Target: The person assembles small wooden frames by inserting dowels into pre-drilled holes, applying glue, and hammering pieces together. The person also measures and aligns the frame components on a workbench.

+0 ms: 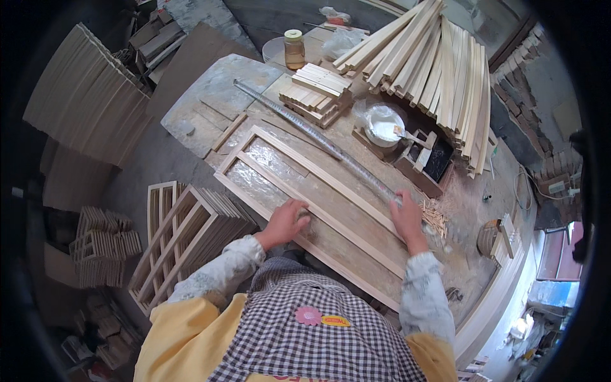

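A pale wooden frame (331, 183) with long parallel rails lies slantwise on the worktable in front of me. My left hand (284, 224) is over its near part, fingertips by the middle rail, thumb and fingers apart. Beyond the far rail a long silvery metal bar (312, 132) runs diagonally. My right hand (408, 224) is at the bar's near end, above the frame's far rail, its bent fingers closed at that end. The palm side of this hand is hidden.
Wood strips (439, 70) are heaped at the far right. A white tub (385, 125), short wood blocks (316, 92) and a lidded jar (294, 49) stand beyond the bar. Small sticks (434, 219) lie right of my right hand. Finished-looking frames (191, 235) lean at left.
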Demonstrator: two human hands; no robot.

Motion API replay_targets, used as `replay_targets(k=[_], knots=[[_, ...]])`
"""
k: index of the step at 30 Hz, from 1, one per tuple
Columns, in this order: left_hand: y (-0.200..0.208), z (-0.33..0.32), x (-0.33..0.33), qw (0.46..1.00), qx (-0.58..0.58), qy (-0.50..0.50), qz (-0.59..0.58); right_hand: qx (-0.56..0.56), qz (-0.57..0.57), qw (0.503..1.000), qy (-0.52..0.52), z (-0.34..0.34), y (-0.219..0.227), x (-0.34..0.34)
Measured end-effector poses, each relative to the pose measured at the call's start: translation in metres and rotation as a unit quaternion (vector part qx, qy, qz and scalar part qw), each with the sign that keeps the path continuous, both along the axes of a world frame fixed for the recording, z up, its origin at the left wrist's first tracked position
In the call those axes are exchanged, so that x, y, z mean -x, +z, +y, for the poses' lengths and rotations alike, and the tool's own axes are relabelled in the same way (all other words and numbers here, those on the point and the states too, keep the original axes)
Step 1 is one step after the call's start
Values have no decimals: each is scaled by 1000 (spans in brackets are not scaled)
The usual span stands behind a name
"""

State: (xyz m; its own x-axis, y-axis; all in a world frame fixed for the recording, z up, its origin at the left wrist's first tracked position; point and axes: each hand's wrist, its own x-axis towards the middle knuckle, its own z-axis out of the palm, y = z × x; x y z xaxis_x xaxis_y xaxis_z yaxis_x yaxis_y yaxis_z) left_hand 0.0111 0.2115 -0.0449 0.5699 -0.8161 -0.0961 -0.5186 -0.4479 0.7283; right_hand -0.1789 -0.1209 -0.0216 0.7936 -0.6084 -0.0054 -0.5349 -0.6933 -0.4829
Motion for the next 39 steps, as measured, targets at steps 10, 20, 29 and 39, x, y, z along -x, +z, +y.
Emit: replay_targets(k=[10, 20, 29, 39], knots=[[-9, -71, -97, 759, 258, 378, 463, -139, 43, 986, -86, 112, -4, 233], [-52, -36, -87, 925, 51, 281, 250, -306, 14, 944, -124, 190, -53, 206], [-61, -24, -118, 939, 50, 312, 134, -244, -44, 963, -106, 210, -56, 163], [-98, -18, -142, 917, 51, 308, 249, -212, -13, 973, -87, 213, -42, 155]])
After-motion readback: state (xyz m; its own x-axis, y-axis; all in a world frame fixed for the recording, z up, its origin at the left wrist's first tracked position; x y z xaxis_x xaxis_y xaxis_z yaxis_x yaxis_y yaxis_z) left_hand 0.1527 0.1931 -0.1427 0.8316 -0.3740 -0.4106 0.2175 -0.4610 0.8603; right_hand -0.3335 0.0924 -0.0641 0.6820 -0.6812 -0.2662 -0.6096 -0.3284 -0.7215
